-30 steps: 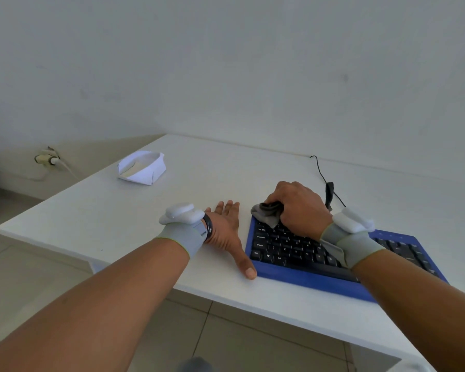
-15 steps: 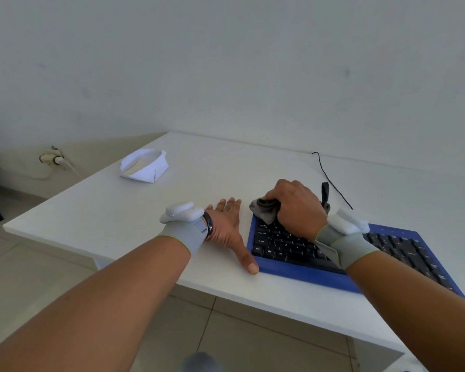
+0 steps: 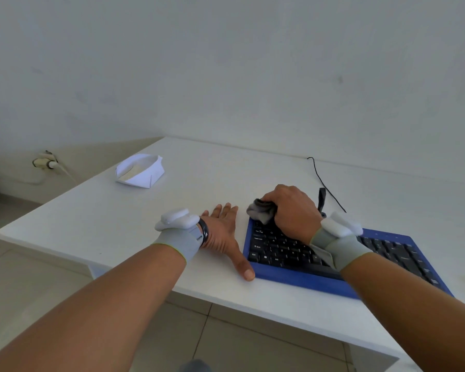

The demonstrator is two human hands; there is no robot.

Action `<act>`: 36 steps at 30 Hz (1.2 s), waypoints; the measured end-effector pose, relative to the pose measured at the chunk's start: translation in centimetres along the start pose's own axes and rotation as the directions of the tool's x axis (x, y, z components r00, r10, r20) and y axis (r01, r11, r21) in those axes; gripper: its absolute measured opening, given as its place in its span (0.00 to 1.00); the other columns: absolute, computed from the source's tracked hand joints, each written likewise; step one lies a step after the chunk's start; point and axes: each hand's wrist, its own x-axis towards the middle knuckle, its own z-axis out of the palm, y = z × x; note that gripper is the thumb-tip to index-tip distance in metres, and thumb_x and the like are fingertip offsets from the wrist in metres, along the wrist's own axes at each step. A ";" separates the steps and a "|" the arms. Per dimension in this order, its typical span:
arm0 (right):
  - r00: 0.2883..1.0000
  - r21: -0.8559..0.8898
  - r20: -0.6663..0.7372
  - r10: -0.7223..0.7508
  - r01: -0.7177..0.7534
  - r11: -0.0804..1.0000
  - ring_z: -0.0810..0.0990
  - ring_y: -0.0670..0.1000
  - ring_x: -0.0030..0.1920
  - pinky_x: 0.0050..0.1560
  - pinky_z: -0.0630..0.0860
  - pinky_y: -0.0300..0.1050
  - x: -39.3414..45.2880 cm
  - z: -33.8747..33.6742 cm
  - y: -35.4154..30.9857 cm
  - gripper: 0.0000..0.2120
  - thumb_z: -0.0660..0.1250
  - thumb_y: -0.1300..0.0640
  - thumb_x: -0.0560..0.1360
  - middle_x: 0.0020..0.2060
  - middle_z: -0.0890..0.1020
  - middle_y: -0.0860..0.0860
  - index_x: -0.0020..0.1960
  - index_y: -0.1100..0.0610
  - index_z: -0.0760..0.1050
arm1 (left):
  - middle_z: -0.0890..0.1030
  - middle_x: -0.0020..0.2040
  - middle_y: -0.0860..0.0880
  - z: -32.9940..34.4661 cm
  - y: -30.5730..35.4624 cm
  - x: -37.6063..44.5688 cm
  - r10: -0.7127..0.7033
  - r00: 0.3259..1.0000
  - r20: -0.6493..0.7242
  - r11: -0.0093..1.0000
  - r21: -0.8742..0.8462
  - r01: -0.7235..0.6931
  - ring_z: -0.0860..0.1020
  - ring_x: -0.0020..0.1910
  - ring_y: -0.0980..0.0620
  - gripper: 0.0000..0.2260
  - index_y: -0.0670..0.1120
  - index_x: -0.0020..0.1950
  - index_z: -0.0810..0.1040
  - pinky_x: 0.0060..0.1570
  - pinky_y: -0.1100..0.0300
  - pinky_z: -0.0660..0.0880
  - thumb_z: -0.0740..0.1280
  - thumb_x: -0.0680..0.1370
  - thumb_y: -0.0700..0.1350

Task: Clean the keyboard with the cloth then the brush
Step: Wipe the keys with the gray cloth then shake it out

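On the white worktop a blue keyboard with black keys lies at the right, near the front edge; the right hand rests on its far left corner, fingers curled round a crumpled grey cloth and pressing it on the top rows of keys — the cloth sticks out to the left of the knuckles and reaches just over the blue frame. The left hand lies flat on the worktop just beside the left end of the keyboard, fingers straight and pointing away; its thumb is stretched toward the front corner of the frame and seems to touch it, holding nothing. Both wrists wear grey bands with a white device on top; the left one has also a dark strap.

Behind the right hand a thin black cable runs over the worktop toward the wall; a dark upright piece next to it is partly hidden by the hand, and I cannot tell what it is. A folded white paper tray stands well apart, at the far left of the worktop; a wall socket with a white plug shows lower at the left; a small yellow thing at the right edge is too cut off to name.

Compared with half a second ago the cloth and the right hand are at almost the same corner — the cloth is only a little more spread to the left; the left hand has not moved.
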 end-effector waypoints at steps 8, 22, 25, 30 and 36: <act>0.994 -0.057 0.106 0.024 -0.018 0.998 0.75 0.56 0.38 0.36 0.70 0.46 -1.4 -1.6 0.7 0.13 0.57 0.68 0.68 0.39 0.78 0.52 0.45 0.56 0.76 | 0.34 0.80 0.47 0.5 0.0 0.4 -0.001 0.999 -0.033 1.000 0.001 0.001 0.34 0.78 0.47 0.70 0.48 0.79 0.32 0.77 0.43 0.38 0.76 0.56 0.72; 0.978 -0.133 0.053 0.203 -0.194 0.972 0.78 0.57 0.42 0.37 0.72 0.46 -3.7 -3.6 4.3 0.11 0.60 0.62 0.68 0.42 0.79 0.52 0.46 0.52 0.76 | 0.34 0.80 0.46 0.6 0.0 0.4 -0.006 0.999 -0.039 1.000 -0.007 0.005 0.34 0.78 0.47 0.70 0.47 0.79 0.33 0.76 0.44 0.37 0.76 0.56 0.72; 0.993 0.001 0.042 0.110 -0.110 0.994 0.80 0.59 0.48 0.44 0.78 0.51 -2.2 -2.3 2.4 0.18 0.58 0.57 0.64 0.47 0.81 0.53 0.51 0.48 0.76 | 0.34 0.80 0.47 0.6 -0.1 0.1 -0.001 0.999 -0.048 1.000 -0.015 0.000 0.34 0.78 0.47 0.70 0.47 0.80 0.33 0.76 0.44 0.37 0.75 0.56 0.73; 0.998 0.120 0.070 -0.004 -0.004 0.993 0.79 0.56 0.46 0.46 0.79 0.54 -1.2 -1.4 0.4 0.16 0.61 0.60 0.69 0.46 0.81 0.52 0.53 0.48 0.77 | 0.34 0.80 0.48 0.9 -0.1 -0.1 0.007 0.998 -0.065 0.999 -0.031 -0.009 0.33 0.78 0.48 0.69 0.47 0.80 0.34 0.77 0.45 0.37 0.75 0.57 0.73; 0.987 -0.039 0.127 0.102 -0.098 0.994 0.79 0.57 0.42 0.40 0.75 0.48 -2.6 -3.0 3.6 0.08 0.63 0.60 0.70 0.42 0.79 0.52 0.47 0.50 0.75 | 0.34 0.80 0.48 0.8 -0.2 0.1 0.011 0.999 -0.045 0.999 -0.041 -0.013 0.33 0.78 0.48 0.69 0.48 0.80 0.34 0.76 0.44 0.37 0.75 0.56 0.73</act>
